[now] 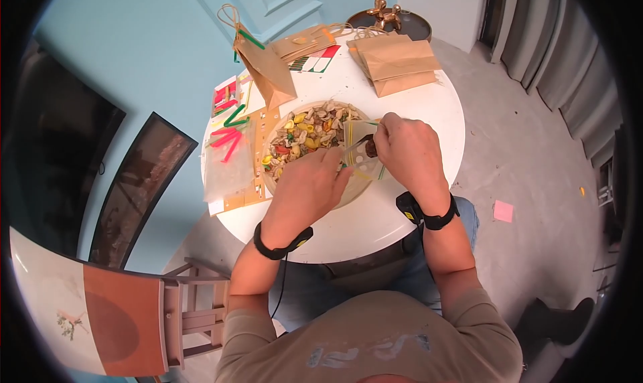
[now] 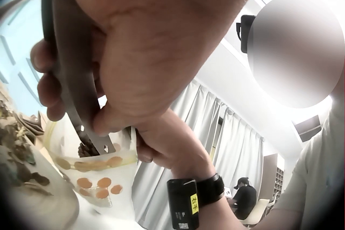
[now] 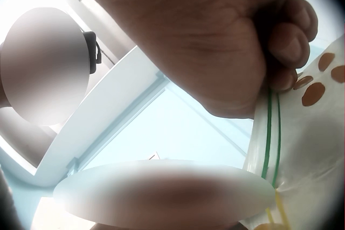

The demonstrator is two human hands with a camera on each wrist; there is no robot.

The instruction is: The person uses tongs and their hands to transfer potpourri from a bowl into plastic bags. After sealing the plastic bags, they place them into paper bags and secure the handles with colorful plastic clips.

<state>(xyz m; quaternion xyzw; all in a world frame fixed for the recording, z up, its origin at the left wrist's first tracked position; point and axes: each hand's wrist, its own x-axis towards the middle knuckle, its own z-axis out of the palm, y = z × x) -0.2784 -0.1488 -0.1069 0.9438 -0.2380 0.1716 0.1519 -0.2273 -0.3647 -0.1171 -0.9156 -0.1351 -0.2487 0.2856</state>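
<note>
My left hand [image 1: 309, 187] grips metal tongs [image 2: 75, 63], whose tips reach into the mouth of a clear zip bag [image 2: 99, 189] with orange-brown spots. Between the tips sits a small dark brown, rough-textured piece [image 1: 370, 148]. The bag's zip edge is pinched in the curled fingers of my right hand [image 1: 412, 148]; green and yellow zip lines show in the right wrist view. Beneath both hands is a round tray [image 1: 351, 194], filled with a mix of pale shell-like pieces [image 1: 307, 132] and yellow, red and green ones. My left hand overlaps the tray's near side.
Brown paper bags [image 1: 395, 61] stand along the table's back, one upright [image 1: 268, 75] at left. Pink strips [image 1: 226, 140] and a green strip [image 1: 236, 116] lie on translucent bags [image 1: 231, 165] at the left. A dark round tray [image 1: 416, 27] holds a copper-coloured balloon-dog figure [image 1: 387, 15].
</note>
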